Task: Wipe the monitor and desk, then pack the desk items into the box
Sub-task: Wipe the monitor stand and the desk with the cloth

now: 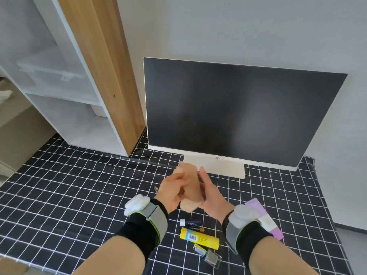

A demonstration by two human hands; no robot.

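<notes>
Forearms come in from the bottom edge, each with a grey-and-black wrist band [153, 219]; between them, over the middle of the worktop [79, 185], both hands meet on a bunched tan cloth [190, 188]. On the left hand [171, 190] the fingers [178, 176] curl round the cloth's near side; on the right hand [211, 193] the fingers [202, 173] lie almost straight against its far side, pressing, not pinching. The cloth is clear of the worktop, just in front of the monitor's foot.

At twelve o'clock from the cloth stands the monitor [238, 112], screen dark, against the wall; at six o'clock lie a small dark tube [191, 222], a yellow glue stick [199, 238], what looks like a battery [200, 249] and a clear block [212, 258], close together; at four o'clock a purple pad [266, 219], partly under the right wrist; at nine o'clock a paper clip [156, 189]. At ten o'clock, well apart, a shelf unit [111, 108] holds a translucent box [49, 74].

By my reading the cloth is being gathered for wiping, so the first step is in hand; nothing is packed. Next, one hand should take a firm hold and carry the cloth up to the screen; the small items will need shifting before the worktop is wiped.
</notes>
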